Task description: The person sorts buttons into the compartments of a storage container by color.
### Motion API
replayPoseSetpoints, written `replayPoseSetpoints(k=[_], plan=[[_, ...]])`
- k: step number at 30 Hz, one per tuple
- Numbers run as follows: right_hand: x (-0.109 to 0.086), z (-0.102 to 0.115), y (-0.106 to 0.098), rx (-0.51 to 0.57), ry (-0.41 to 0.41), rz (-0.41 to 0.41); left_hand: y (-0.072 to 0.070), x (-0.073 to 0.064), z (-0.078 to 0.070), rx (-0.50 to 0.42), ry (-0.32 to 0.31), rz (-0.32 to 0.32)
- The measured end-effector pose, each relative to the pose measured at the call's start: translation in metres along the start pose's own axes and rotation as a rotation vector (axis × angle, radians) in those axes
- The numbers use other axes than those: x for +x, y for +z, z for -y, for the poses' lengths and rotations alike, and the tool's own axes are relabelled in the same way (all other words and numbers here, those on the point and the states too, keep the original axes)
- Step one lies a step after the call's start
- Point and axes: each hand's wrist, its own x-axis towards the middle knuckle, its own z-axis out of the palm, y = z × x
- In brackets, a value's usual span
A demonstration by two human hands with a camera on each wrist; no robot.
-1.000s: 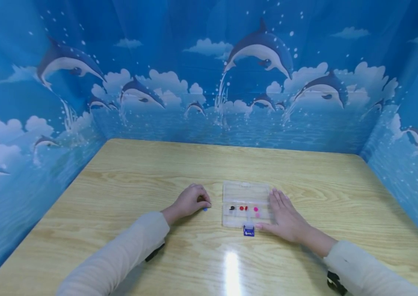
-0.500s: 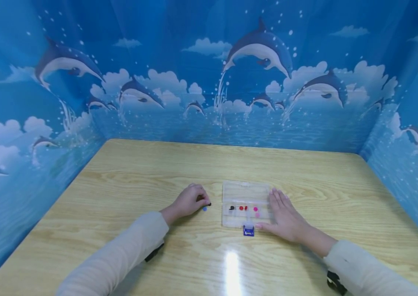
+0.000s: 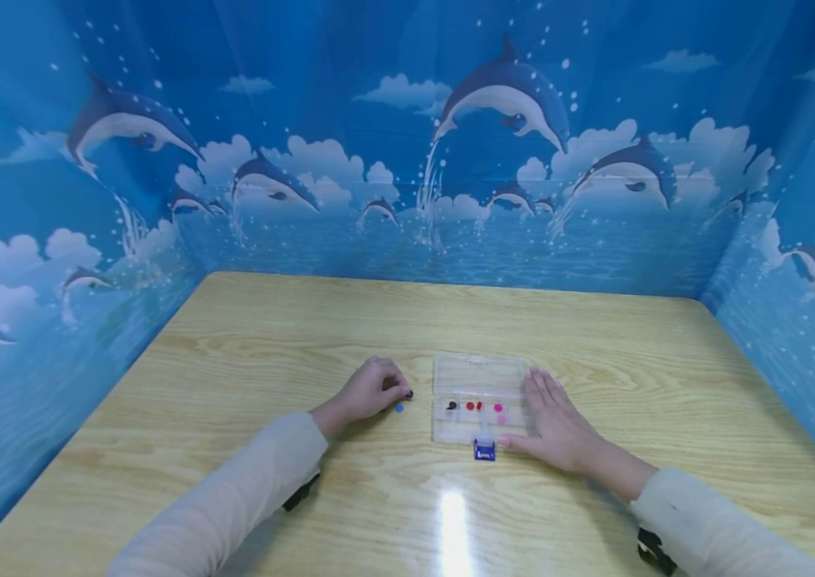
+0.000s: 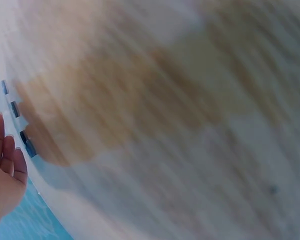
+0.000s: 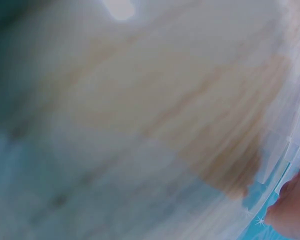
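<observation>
My left hand (image 3: 374,390) is over the table left of the box, its fingertips pinching a small black round bead (image 3: 410,394). Just beside those fingertips a small blue bead (image 3: 399,408) lies on the wood. Fingers straight, my right hand (image 3: 558,429) rests against the right side of an open clear plastic box (image 3: 478,373). Inside the box are black beads (image 3: 453,405), red beads (image 3: 470,406) and pink beads (image 3: 498,408). In the left wrist view, several dark bluish pieces (image 4: 29,145) sit in a row near the left hand's fingers.
A dark blue clip-like piece (image 3: 484,449) is at the box's front edge. The wood-grain table (image 3: 306,320) is bounded by a blue curtain (image 3: 349,232) printed with dolphins. Both wrist views are largely blurred tabletop.
The black bead has come into sight at my left fingertips, which have lifted slightly. The blue bead shows more plainly. My right hand and the box have stayed put.
</observation>
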Motion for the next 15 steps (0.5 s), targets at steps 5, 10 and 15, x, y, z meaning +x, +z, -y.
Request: replayPoseSetpoints(k=[5,10,15], plan=[[0.0,0.0,0.0,0.007,0.006,0.008,0.001,0.002,-0.001,-0.013,-0.051,0.022],[0.001,0.001,-0.001,0.001,0.014,0.024,-0.003,0.001,-0.008,-0.044,-0.089,0.025],[0.0,0.001,-0.001,-0.001,0.019,0.033,-0.004,0.001,-0.013,-0.095,-0.112,0.014]])
